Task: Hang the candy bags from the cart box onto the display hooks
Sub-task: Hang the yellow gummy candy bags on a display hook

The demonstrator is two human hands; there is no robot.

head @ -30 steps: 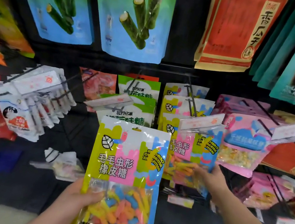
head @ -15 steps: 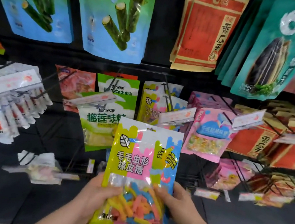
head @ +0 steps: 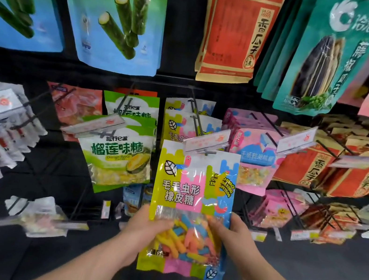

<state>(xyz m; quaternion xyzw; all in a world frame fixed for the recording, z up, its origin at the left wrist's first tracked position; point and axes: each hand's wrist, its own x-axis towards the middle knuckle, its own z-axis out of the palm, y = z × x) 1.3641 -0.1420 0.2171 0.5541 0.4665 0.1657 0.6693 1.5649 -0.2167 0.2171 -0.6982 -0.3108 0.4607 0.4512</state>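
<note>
A gummy worm candy bag [head: 194,191], striped yellow, pink, green and blue, stands upright in front of the display. My left hand [head: 146,232] grips its lower left side and my right hand [head: 232,234] grips its lower right side. The bag's top edge sits right at the tip of a display hook [head: 204,149] that carries a white price tag. Behind it, more of the same candy bags [head: 181,124] hang on that hook. The cart box is out of view.
Green durian candy bags [head: 119,153] hang to the left, pink candy bags [head: 254,157] to the right, red seed packs [head: 321,169] further right. Large snack bags hang in the row above. More hooks and packs sit lower down. Pale floor shows at bottom right.
My right hand left the hanging bags and took the held bag's right side. The bag has risen and moved toward the hook, its top now at the hook's price tag.
</note>
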